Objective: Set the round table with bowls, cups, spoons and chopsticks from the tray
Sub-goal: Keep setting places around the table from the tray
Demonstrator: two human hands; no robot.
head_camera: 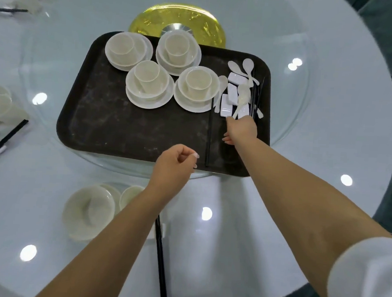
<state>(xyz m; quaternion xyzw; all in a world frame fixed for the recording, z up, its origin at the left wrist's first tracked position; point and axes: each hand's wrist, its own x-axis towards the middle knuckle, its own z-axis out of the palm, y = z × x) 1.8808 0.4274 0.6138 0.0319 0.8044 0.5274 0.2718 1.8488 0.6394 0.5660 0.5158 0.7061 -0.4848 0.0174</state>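
Right hand [241,128] on spoon [240,103]

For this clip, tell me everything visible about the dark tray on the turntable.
The tray is a dark brown, nearly black rectangle with rounded corners and a low raised rim; it looks like scuffed plastic with pale smudges. It lies flat on the glass turntable, its far edge near the gold hub. It holds four stacked bowl-and-cup sets on its far half, and spoons, white rests and black chopsticks at its right end. The right hand reaches into that cluster; the left hand hovers at the near rim.
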